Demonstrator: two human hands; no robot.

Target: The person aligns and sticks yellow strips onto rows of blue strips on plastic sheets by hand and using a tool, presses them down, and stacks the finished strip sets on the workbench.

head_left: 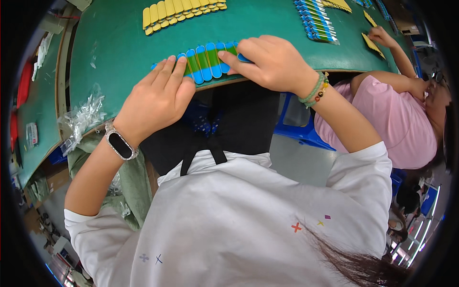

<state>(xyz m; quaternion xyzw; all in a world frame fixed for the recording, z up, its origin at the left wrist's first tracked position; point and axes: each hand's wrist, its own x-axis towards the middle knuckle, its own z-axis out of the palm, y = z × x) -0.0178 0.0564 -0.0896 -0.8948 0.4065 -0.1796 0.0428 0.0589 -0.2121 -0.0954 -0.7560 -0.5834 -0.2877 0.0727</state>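
A row of slim blue-and-green strips with rounded ends [206,62] lies side by side along the near edge of the green table. Over the left end of this row, my left hand [155,98] rests with its fingers stretched out. They touch the strips and hide some of them. My right hand [275,62] is at the other end, fingers bent and thumb reaching over the strips. A blue strip end shows between its fingers and thumb. The undersides of the strips are hidden.
Yellow round-ended strips [181,10] lie in rows at the back. A stack of blue-and-green strips in clear wrap [316,21] lies back right. Crumpled clear plastic [83,117] hangs at the left table edge. A person in pink [377,119] sits at right, a hand near yellow strips.
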